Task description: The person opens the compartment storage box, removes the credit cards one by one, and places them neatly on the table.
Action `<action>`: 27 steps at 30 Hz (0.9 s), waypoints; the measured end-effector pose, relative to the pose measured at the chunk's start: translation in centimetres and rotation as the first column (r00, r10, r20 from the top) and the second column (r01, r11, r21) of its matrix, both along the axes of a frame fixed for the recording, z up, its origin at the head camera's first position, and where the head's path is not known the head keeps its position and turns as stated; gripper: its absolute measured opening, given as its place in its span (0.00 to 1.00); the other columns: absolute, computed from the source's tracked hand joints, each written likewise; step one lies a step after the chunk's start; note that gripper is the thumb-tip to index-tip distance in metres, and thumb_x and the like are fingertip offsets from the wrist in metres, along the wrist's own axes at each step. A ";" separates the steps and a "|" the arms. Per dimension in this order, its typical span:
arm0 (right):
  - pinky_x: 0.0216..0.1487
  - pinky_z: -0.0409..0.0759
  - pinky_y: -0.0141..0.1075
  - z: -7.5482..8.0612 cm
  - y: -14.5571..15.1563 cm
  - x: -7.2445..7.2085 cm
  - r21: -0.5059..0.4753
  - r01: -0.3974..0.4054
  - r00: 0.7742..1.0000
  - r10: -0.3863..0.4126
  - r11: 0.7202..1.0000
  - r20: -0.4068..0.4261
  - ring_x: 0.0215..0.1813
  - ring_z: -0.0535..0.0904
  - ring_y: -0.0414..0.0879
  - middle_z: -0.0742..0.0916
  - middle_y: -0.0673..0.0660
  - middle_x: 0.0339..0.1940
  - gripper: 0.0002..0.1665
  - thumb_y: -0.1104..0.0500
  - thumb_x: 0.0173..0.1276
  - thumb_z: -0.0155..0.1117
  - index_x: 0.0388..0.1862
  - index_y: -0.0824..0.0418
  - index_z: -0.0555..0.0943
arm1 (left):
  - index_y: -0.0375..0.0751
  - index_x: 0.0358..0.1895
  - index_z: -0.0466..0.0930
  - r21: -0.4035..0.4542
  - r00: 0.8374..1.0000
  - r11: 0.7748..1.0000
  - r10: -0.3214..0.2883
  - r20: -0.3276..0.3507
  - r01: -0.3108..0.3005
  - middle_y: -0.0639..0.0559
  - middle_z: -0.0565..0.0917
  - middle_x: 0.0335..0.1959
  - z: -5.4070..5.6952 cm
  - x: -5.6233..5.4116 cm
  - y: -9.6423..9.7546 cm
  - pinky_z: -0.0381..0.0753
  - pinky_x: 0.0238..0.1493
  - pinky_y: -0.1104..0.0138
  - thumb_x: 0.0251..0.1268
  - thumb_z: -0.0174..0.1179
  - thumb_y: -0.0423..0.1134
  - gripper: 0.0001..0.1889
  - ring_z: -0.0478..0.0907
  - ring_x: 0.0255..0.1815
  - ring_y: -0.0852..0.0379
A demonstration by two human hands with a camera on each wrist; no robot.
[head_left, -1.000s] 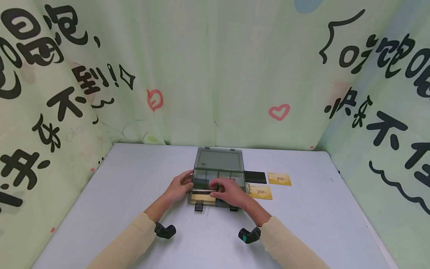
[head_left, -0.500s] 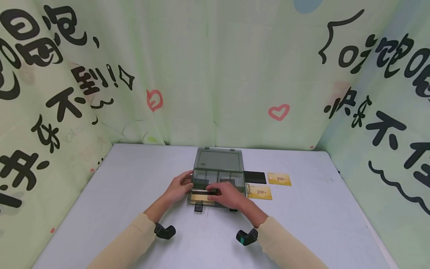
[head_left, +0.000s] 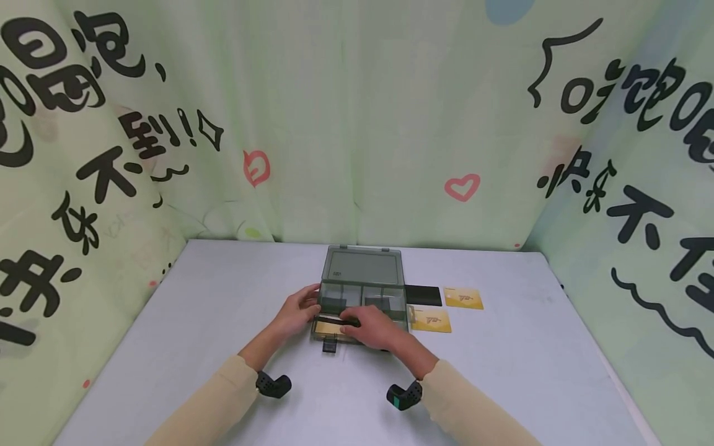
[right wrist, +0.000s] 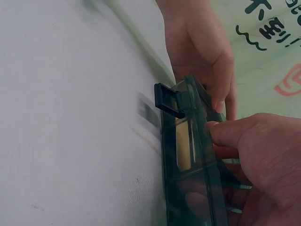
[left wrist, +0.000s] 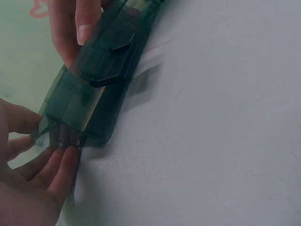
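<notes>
A translucent dark organizer box (head_left: pixel 333 300) lies open on the table, its lid (head_left: pixel 368 266) laid back behind it. At its left end my left hand (head_left: pixel 297 313) grips the box, thumb and finger at the rim corner and the other fingertips against the end wall. My right hand (head_left: pixel 372 326) reaches into the front left compartment, fingers curled, pinching at a gold card (head_left: pixel 328 328) with a black stripe. The hand covers the card's right part. In the right wrist view, gold (right wrist: pixel 184 146) shows through the box's front wall, with the right thumb (right wrist: pixel 223 132) just behind its rim.
Right of the box lie a black card (head_left: pixel 424 295) and two yellow cards, one farther back (head_left: pixel 463 298) and one nearer (head_left: pixel 432 319). Two latches hang at the box's front, the left latch (head_left: pixel 330 344) in sight. A printed curtain (head_left: pixel 357 124) surrounds the white table (head_left: pixel 223 272).
My right hand has moved left and slightly down over the front compartment, its fingers coming to the striped card. My left hand has stayed at the box's left end.
</notes>
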State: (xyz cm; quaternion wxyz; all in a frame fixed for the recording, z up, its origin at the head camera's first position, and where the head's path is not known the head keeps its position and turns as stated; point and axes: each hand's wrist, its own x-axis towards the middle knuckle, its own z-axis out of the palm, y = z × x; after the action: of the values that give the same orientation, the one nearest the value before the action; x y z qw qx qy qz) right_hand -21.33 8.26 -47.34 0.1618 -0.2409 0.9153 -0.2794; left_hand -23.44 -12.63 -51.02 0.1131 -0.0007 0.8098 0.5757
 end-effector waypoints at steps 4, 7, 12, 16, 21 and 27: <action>0.58 0.78 0.45 -0.1 0.0 -0.2 -0.014 -0.017 1.000 0.017 1.000 0.021 0.54 0.80 0.46 0.86 0.52 0.51 0.19 0.49 0.72 0.57 0.56 0.55 0.80 | 0.50 0.73 0.61 0.002 1.000 1.000 -0.002 -0.006 0.002 0.43 0.70 0.70 0.0 0.0 0.0 0.74 0.63 0.51 0.71 0.52 0.33 0.28 0.68 0.70 0.43; 0.55 0.79 0.43 -0.2 0.1 -0.3 -0.032 -0.036 0.999 0.038 0.999 0.038 0.51 0.80 0.44 0.86 0.50 0.48 0.19 0.46 0.72 0.57 0.55 0.54 0.81 | 0.49 0.73 0.61 0.004 1.000 1.000 -0.005 -0.013 0.005 0.42 0.70 0.70 0.1 0.1 0.0 0.75 0.63 0.51 0.70 0.52 0.33 0.29 0.69 0.70 0.43; 0.53 0.79 0.42 -0.1 0.5 -0.3 -0.075 -0.055 0.996 0.060 0.996 0.071 0.50 0.79 0.42 0.86 0.49 0.47 0.21 0.44 0.69 0.59 0.54 0.55 0.81 | 0.48 0.73 0.62 0.010 1.000 1.000 -0.005 -0.018 0.005 0.41 0.71 0.69 0.1 0.2 0.0 0.76 0.62 0.51 0.70 0.52 0.32 0.28 0.70 0.69 0.43; 0.52 0.79 0.40 0.1 0.8 -0.3 -0.100 -0.074 0.994 0.082 0.992 0.076 0.47 0.79 0.41 0.86 0.47 0.45 0.20 0.44 0.67 0.63 0.52 0.53 0.82 | 0.48 0.72 0.62 0.003 1.000 1.000 0.001 -0.020 -0.001 0.42 0.71 0.68 0.3 0.2 0.1 0.76 0.62 0.51 0.70 0.53 0.32 0.28 0.70 0.69 0.43; 0.48 0.79 0.35 -0.1 1.2 -0.2 -0.124 -0.093 0.992 0.103 0.988 0.070 0.45 0.79 0.39 0.87 0.45 0.43 0.12 0.47 0.66 0.64 0.45 0.48 0.85 | 0.47 0.72 0.63 -0.007 1.000 1.000 0.005 -0.022 -0.005 0.41 0.72 0.68 0.3 0.2 0.1 0.77 0.61 0.52 0.69 0.53 0.32 0.28 0.71 0.68 0.43; 0.39 0.78 0.30 -0.2 1.4 -0.2 -0.186 -0.077 0.996 0.082 0.980 0.020 0.38 0.79 0.39 0.89 0.47 0.40 0.09 0.51 0.66 0.65 0.41 0.51 0.87 | 0.47 0.72 0.63 -0.008 1.000 1.000 0.000 -0.023 0.000 0.41 0.72 0.68 0.1 0.1 0.1 0.76 0.62 0.51 0.69 0.53 0.31 0.28 0.70 0.68 0.43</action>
State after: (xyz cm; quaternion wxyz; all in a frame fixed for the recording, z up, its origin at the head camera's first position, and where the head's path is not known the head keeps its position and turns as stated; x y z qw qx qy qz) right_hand -21.54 9.70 -47.55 0.1624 -0.2872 0.8727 -0.3600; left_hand -23.33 -12.57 -50.88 0.1038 0.0054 0.8132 0.5726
